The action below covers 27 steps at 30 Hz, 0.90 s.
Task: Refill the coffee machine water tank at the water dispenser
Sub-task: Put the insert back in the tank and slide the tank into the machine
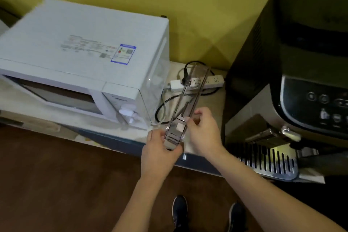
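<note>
- The clear water tank (185, 103) hangs above the worktop (211, 111), between microwave (79, 58) and coffee machine (293, 81).
- My left hand (160, 149) has its grip clamped under the near end; my right hand (203, 132) pinches its side, probably steadying it for carrying.

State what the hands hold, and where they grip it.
Both the left hand and the right hand hold the clear water tank by its near end.

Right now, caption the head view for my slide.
Both hands, left hand and right hand, hold the clear water tank between microwave and coffee machine.
</note>
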Motion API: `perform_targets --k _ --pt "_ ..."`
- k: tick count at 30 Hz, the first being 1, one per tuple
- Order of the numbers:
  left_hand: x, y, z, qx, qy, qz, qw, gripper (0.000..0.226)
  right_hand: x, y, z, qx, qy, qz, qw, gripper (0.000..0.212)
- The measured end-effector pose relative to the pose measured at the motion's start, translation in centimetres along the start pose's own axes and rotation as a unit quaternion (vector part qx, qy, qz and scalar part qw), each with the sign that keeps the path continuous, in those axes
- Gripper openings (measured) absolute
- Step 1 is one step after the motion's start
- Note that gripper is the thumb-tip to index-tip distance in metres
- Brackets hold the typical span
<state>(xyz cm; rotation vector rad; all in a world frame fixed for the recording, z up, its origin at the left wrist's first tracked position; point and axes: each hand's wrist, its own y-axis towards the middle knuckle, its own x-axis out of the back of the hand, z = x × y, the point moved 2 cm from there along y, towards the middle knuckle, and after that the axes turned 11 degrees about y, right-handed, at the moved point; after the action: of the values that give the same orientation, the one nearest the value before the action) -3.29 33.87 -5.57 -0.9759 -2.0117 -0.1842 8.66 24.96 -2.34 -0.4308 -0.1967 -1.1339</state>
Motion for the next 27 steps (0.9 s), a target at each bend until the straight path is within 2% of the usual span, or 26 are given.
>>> perform_targets --k 5,8,11,13,17,23,27 --pt "5.7 -3.1 -8.8 -0.090 -0.107 -0.156 0.978 0.060 7.3 -5.4 11.6 0.247 0.010 0.013 0.969 0.028" --pt "7.7 -3.5 -15.6 -0.173 -0.131 -0.219 0.951 0.061 12.9 -7.0 15.8 0.376 -0.005 -0.037 0.926 0.029" --pt "8.3 -4.7 -21.9 -0.233 -0.105 -0.264 0.930 0.060 19.4 -8.1 17.3 0.446 -0.010 -0.115 0.888 0.025" --pt "7.6 -6.1 -25.8 -0.277 -0.070 -0.275 0.918 0.060 23.7 -8.5 17.2 0.448 -0.001 -0.155 0.881 0.024" --pt "4.3 -9.5 -32.3 -0.332 0.040 -0.241 0.911 0.059 31.3 -8.6 14.9 0.382 0.045 -0.187 0.904 0.020" --pt "-2.4 -14.2 -39.5 -0.315 0.188 -0.112 0.924 0.053 41.6 -6.3 8.3 0.242 0.080 -0.181 0.950 0.017" --pt "-6.8 -16.1 -43.5 -0.319 0.251 -0.091 0.910 0.056 46.7 -4.2 4.1 0.175 0.117 -0.159 0.964 0.016"
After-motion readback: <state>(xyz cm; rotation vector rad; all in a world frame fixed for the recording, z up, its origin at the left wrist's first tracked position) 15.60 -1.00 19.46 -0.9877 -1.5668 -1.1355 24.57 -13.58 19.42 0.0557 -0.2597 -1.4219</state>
